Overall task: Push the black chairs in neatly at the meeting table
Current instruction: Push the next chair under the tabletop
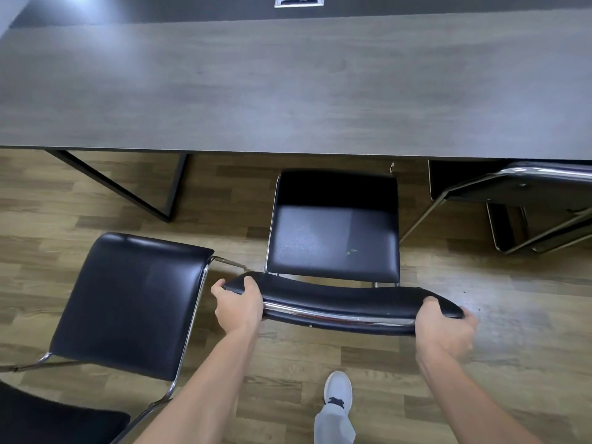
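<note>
A black padded chair (333, 238) with a chrome frame stands facing the grey wood meeting table (288, 84), its seat front just short of the table edge. My left hand (238, 304) grips the left end of its backrest top. My right hand (443, 328) grips the right end. A second black chair (134, 299) stands to the left, turned at an angle and farther from the table. Another chair (538, 200) at the right is tucked under the table edge.
A dark metal table leg (128, 187) slants down to the floor at the left. The wood-pattern floor (480, 363) lies around the chairs. My white shoe (338, 387) is below the held chair. A cable box (299, 0) sits in the table's far middle.
</note>
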`<state>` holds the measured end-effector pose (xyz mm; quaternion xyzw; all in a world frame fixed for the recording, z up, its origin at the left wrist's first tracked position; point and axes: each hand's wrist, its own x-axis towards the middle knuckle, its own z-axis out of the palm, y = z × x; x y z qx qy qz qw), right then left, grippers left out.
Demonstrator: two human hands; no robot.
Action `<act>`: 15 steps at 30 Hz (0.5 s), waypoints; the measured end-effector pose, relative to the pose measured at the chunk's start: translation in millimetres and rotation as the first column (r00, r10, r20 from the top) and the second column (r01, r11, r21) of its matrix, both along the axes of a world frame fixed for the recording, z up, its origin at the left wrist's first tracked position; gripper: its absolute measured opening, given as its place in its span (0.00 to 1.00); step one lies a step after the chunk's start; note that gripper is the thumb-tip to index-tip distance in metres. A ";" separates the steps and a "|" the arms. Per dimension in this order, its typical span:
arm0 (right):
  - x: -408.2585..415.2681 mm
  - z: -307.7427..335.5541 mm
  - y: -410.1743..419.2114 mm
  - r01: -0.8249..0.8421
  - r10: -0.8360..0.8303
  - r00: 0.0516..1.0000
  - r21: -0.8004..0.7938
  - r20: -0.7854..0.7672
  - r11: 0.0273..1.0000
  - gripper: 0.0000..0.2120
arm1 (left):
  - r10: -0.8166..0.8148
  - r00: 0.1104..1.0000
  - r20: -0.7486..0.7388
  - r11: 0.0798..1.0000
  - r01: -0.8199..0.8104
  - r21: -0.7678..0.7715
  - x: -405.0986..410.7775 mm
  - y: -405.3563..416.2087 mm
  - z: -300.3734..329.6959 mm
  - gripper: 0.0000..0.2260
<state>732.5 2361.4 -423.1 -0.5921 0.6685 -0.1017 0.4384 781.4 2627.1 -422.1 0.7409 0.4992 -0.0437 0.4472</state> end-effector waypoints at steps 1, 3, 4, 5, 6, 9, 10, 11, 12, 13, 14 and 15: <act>4.6 -0.2 -1.4 0.000 0.000 1.000 0.004 0.001 1.000 0.26 | 0.003 1.000 0.001 1.000 -0.003 0.003 4.1 -2.0 0.2 0.25; 12.3 -1.6 -3.7 -0.001 0.001 1.000 0.005 0.012 1.000 0.26 | 0.009 1.000 0.007 1.000 -0.009 0.002 11.7 -7.0 1.3 0.25; 16.2 -2.2 -5.6 -0.002 0.002 1.000 0.003 0.021 1.000 0.27 | 0.013 1.000 0.009 1.000 -0.013 -0.001 15.3 -10.0 1.7 0.25; 20.3 -2.5 -7.5 -0.001 0.001 1.000 0.002 0.026 1.000 0.27 | 0.018 1.000 0.011 1.000 -0.018 -0.003 19.2 -12.9 2.4 0.25; 25.6 -3.5 -10.6 -0.004 0.004 1.000 0.000 0.030 1.000 0.28 | 0.023 1.000 0.014 1.000 -0.023 -0.003 24.2 -16.1 2.9 0.25; 40.7 -3.9 -18.1 -0.003 0.003 0.999 0.004 0.041 1.000 0.28 | 0.031 0.999 0.018 1.000 -0.031 -0.005 37.2 -22.9 3.7 0.25; 46.6 -3.9 -21.5 -0.005 0.005 0.999 0.012 0.047 1.000 0.28 | 0.035 0.999 0.016 0.999 -0.035 -0.004 42.4 -25.5 3.7 0.25; 49.8 -3.3 -22.8 -0.006 0.005 0.998 0.016 0.055 1.000 0.27 | 0.037 0.999 0.014 0.999 -0.037 -0.007 45.2 -26.5 3.7 0.25; 53.8 -3.4 -24.8 -0.012 0.011 0.998 0.017 0.059 1.000 0.27 | 0.040 0.999 0.010 0.999 -0.040 -0.009 48.6 -28.0 4.2 0.24; 58.4 -3.6 -26.8 -0.017 0.016 0.998 0.017 0.058 1.000 0.27 | 0.044 0.999 0.005 0.999 -0.044 -0.010 52.6 -29.3 4.0 0.24; 62.8 -2.9 -28.0 -0.017 0.016 0.998 0.020 0.060 1.000 0.27 | 0.046 0.999 0.003 0.999 -0.046 -0.010 56.2 -30.3 4.1 0.24; 67.9 -2.0 -29.3 -0.013 0.011 0.998 0.026 0.061 1.000 0.27 | 0.048 0.999 0.003 0.999 -0.048 -0.011 60.3 -31.1 3.8 0.24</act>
